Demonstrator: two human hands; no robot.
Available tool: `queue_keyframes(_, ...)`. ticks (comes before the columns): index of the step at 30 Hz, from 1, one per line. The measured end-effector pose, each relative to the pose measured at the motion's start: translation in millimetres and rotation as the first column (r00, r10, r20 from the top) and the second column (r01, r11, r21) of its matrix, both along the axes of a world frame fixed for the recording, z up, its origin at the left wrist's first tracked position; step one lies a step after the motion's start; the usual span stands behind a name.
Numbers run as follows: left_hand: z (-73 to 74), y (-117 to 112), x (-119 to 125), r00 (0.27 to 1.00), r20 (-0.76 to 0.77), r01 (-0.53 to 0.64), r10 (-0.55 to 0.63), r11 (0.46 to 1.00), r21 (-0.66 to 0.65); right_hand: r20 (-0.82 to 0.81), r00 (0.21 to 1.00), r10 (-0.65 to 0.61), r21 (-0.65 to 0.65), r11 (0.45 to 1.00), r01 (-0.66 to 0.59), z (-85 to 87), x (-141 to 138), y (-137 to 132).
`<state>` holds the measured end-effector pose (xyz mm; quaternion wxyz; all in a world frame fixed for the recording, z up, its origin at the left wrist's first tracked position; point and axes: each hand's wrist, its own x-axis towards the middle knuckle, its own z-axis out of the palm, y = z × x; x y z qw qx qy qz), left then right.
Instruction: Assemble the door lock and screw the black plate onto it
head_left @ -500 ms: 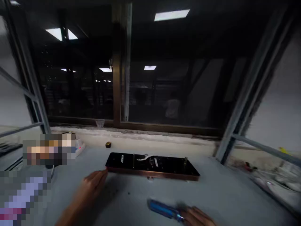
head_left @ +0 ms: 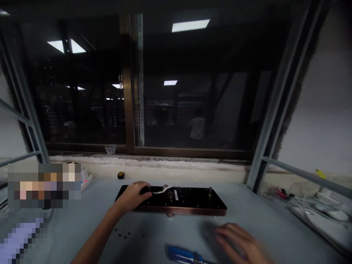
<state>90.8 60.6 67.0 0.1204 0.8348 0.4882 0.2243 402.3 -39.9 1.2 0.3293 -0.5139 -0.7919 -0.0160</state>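
A long black panel (head_left: pixel 189 200) with a copper-coloured edge lies on the grey table. White wires, a small white label and upright metal posts show on its top. My left hand (head_left: pixel 133 196) rests over the panel's left end, thumb and fingertips closed around a thin post (head_left: pixel 149 187) there, partly hidden by them. Nearer to me, a screwdriver (head_left: pixel 181 253) with a blue handle lies on the table. Just right of it hovers my right hand (head_left: pixel 238 238), blurred, fingers apart and with nothing visible in it.
Several tiny dark pieces (head_left: pixel 125 234) lie on the table at front left. A black and yellow round object (head_left: pixel 120 175) sits at the back. A clear cup (head_left: pixel 110 149) stands on the window sill. Cables and white items (head_left: pixel 316 205) are heaped at right.
My left hand has moved from beside the panel's left corner onto its top. My right hand has let go of the screwdriver and lifted away from it. The view has shifted slightly.
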Motion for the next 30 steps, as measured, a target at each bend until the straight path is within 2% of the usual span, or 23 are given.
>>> queue_keyframes(2, 2.2, 4.0, -1.3, 0.997, -0.001, 0.074, -0.074, 0.997, -0.033, -0.135, 0.982, -0.133, -0.011, 0.991, 0.132, 15.5, 11.8, 18.1)
queue_keyframes(4, 3.6, 6.3, -2.5, 0.994, 0.017, 0.11, -0.109, 0.993, -0.054, -0.184, 0.966, -0.18, -0.06, 0.983, 0.172, 26.3, 18.5, 39.6)
queue_keyframes(7, 5.3, 7.5, -0.7, 0.993, 0.039, 0.119, -0.115, 0.989, -0.087, -0.176, 0.98, -0.093, -0.19, 0.98, 0.059, 29.9, 18.8, 67.3)
queue_keyframes(10, 6.9, 7.8, 2.6, 0.995, 0.029, 0.101, -0.099, 0.989, -0.104, -0.209, 0.977, -0.042, -0.232, 0.973, -0.007, 24.1, 14.3, 81.1)
queue_keyframes(21, 5.6, 10.8, 2.1, 0.993, -0.015, 0.116, -0.117, 0.989, -0.088, -0.355, 0.926, -0.125, -0.156, 0.985, 0.073, 14.7, 9.2, 89.8)
queue_keyframes(30, 28.5, 6.8, 4.7, 0.988, -0.039, 0.146, -0.15, 0.986, -0.083, -0.371, 0.916, -0.153, -0.164, 0.982, 0.098, 16.4, 4.4, 87.8)
